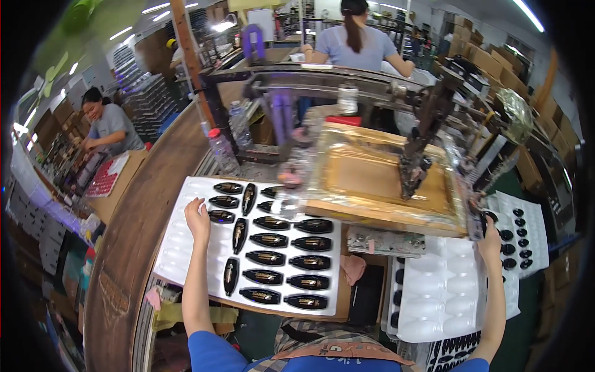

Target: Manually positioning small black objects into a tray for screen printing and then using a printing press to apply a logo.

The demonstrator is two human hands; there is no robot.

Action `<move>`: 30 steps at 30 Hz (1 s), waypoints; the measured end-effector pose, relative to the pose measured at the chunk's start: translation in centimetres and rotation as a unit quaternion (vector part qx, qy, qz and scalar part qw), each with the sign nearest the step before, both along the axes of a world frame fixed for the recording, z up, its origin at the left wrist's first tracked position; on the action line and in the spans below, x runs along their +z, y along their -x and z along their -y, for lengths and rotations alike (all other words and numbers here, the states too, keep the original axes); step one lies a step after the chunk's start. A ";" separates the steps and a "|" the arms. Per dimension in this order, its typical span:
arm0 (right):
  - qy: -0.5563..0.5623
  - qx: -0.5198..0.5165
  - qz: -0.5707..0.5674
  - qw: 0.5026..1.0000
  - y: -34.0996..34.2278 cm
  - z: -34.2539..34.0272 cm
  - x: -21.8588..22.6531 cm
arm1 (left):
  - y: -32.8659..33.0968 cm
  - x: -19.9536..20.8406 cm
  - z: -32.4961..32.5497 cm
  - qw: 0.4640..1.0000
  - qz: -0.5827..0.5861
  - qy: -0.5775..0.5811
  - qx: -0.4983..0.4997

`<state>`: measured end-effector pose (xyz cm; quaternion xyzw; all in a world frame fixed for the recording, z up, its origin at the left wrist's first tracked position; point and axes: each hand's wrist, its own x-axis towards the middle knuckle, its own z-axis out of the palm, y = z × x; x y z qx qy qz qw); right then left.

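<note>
My left hand [198,222] is over the left part of a white moulded tray [175,240], its fingers loosely bent and nothing visible in them. Right of it, glossy black oval pieces with gold print fill much of the tray; the nearest black piece [221,216] lies beside my hand. My right hand [489,240] is closed at the right end of a wooden screen-printing frame [384,215]. Something dark and rounded shows at those fingertips, but its kind is unclear. The frame is tilted, with a golden mesh and a dark metal arm [414,149] above it.
Below the frame is a stained metal block [384,242]. White trays [441,291] are stacked at the right, and another tray [533,235] holds black pieces. Plastic bottles [222,152] stand behind the left tray. Co-workers [353,43] sit farther off. A wooden bench [133,248] curves along the left.
</note>
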<state>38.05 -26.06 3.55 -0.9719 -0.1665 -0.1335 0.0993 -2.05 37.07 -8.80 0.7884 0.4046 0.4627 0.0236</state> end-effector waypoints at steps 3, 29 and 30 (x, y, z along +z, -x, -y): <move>-0.122 0.049 0.047 0.990 0.8 0.0 0.6 | -5.9 5.9 6.6 0.969 0.042 0.144 -0.198; -0.099 0.337 -0.127 0.928 12.9 -13.4 4.9 | -1.8 9.0 5.6 0.856 0.199 0.374 -0.296; -0.121 0.318 -0.129 0.931 12.8 -11.3 5.3 | 0.4 7.9 4.2 0.860 0.199 0.384 -0.271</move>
